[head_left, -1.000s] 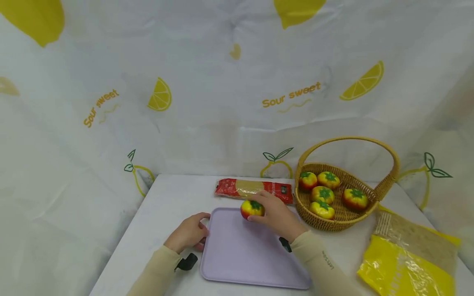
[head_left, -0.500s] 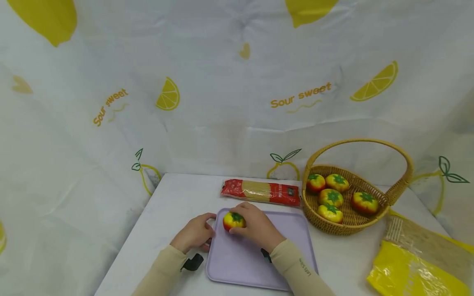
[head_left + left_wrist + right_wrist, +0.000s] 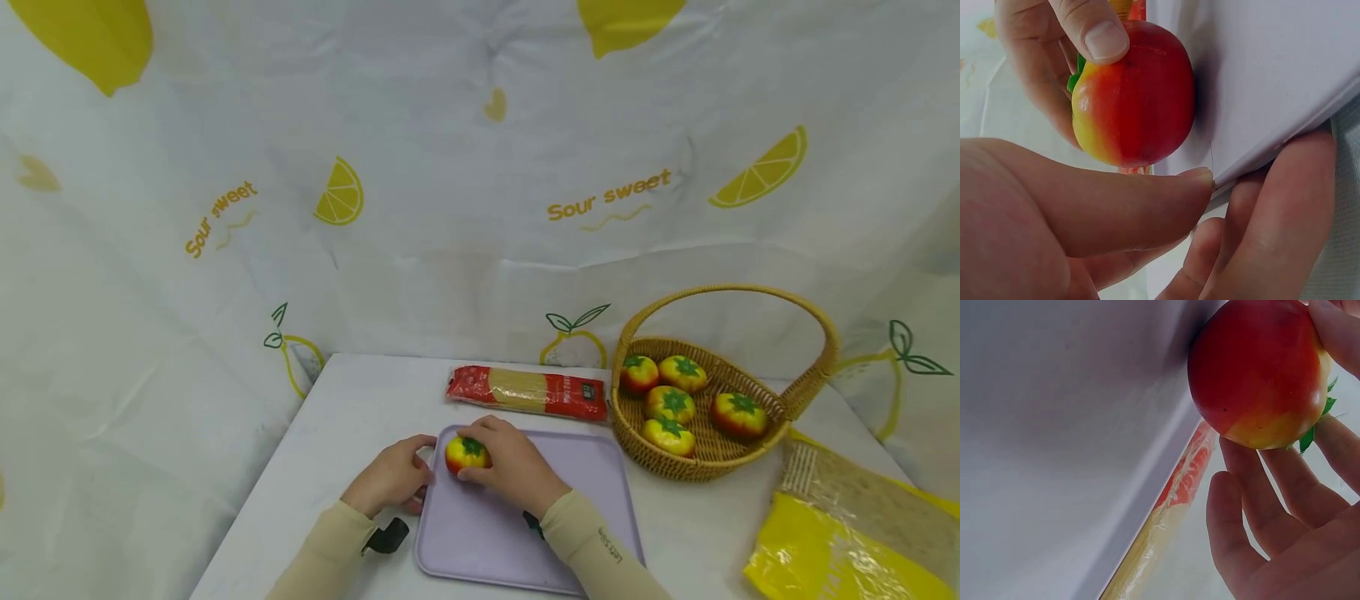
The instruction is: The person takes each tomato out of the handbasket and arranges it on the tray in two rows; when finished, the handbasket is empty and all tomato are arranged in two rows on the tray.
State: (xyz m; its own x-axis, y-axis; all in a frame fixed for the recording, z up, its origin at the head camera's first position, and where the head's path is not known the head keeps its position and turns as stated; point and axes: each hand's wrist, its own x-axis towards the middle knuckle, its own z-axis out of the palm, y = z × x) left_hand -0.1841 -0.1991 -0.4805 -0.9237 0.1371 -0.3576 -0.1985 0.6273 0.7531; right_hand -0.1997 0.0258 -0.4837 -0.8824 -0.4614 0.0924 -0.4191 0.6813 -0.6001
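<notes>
A white cloth printed with lemons and lettering (image 3: 450, 208) hung behind a white table (image 3: 345, 400), where a pale purple tray (image 3: 480, 542) lay in front of the person, probably to give both hands an easy reach. The left hand (image 3: 393, 477) pinched the tray's left edge, thumb on the rim and fingers tucked beneath it, a hold that seemed meant to steady the tray. The right hand (image 3: 512, 462) gripped a red-and-yellow fruit (image 3: 460, 458) between thumb and fingers at the tray's far left corner, its green calyx turned upward; gripping its sides likely left the underside free to meet the surface, though whether it actually touched the tray could not be told. Five similar fruits (image 3: 670, 404) sat in a wicker basket (image 3: 660, 467) beyond the tray's right side, the high wall presumably stopping them from rolling. A red packet (image 3: 525, 392) lay crosswise just behind the tray, and a yellow bag (image 3: 832, 542) lay flat near the basket at the right, both apparently out of the hands' way.
</notes>
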